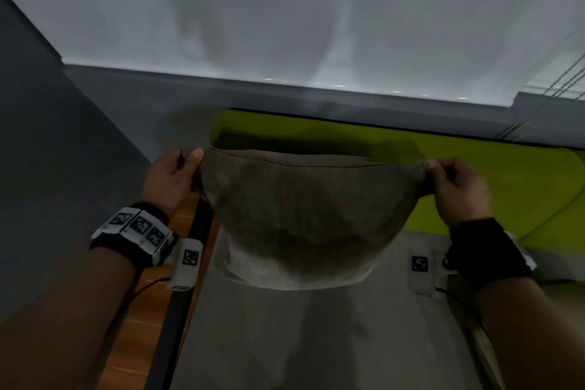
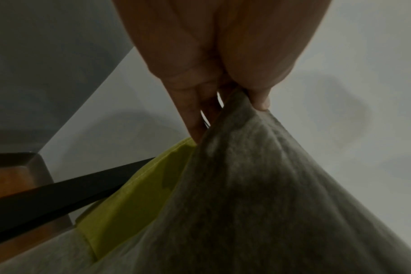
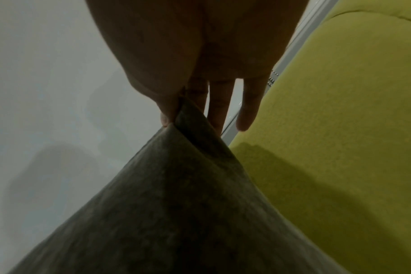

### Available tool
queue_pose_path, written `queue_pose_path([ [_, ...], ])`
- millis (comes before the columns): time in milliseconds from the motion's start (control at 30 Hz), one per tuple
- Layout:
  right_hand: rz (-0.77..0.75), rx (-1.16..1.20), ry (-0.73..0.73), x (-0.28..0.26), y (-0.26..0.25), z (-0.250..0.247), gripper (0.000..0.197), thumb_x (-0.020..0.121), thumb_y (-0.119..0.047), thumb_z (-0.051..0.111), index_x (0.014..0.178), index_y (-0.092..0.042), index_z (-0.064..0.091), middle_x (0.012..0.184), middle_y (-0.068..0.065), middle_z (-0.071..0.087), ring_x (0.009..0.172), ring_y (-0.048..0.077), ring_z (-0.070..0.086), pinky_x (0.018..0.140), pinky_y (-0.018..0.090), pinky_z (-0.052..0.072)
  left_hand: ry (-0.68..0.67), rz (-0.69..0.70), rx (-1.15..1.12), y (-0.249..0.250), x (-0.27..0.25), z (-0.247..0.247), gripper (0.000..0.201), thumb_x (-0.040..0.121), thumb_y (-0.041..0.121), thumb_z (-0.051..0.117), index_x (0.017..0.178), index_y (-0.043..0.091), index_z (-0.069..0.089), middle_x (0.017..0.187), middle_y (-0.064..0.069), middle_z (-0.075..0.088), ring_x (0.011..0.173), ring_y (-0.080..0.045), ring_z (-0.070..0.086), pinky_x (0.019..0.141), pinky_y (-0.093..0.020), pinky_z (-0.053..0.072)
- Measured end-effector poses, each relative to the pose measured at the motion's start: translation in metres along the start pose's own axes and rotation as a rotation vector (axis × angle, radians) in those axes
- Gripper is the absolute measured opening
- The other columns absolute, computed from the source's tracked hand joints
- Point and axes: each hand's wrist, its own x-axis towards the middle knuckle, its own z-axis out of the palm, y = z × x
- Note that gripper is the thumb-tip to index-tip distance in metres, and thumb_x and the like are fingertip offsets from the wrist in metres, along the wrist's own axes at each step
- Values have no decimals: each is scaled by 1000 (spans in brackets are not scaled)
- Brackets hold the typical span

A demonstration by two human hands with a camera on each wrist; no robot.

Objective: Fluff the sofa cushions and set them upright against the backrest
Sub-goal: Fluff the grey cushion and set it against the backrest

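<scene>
Hanging from its two top corners, the brown cushion (image 1: 304, 215) runs left to right, belly sagging over the grey seat (image 1: 316, 342). Left hand (image 1: 171, 179) and right hand (image 1: 456, 187) each pinch a corner, equally close. Just beyond stands the green backrest (image 1: 474, 168).

Dim room, pale white wall (image 1: 285, 9) with soft shadows, darker grey wall (image 1: 47, 120) at left, grey baseboard (image 1: 221, 85) along the bottom, orange-brown wood floor (image 1: 142, 310), beaded blind cord (image 1: 563, 79) at far right
</scene>
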Motion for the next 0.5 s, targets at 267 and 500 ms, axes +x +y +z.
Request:
queue_pose_path([
  [267, -140, -64, 207, -18, -23, 18, 28, 97, -25, 58, 124, -17, 61, 120, 10, 65, 107, 33, 64, 84, 35, 49, 207, 51, -52, 13, -7, 15, 37, 97, 40, 57, 125, 16, 54, 128, -16, 58, 116, -32, 58, 98, -43, 49],
  [500, -668, -308, -262, -142, -13, 69, 55, 100, -43, 55, 150, -24, 46, 163, 5, 33, 152, 31, 25, 117, 60, 26, -274, 712, 392, 8, -116, 69, 67, 95, 58, 46, 150, 20, 39, 163, -7, 27, 150, -28, 25, 117, -61, 22],
])
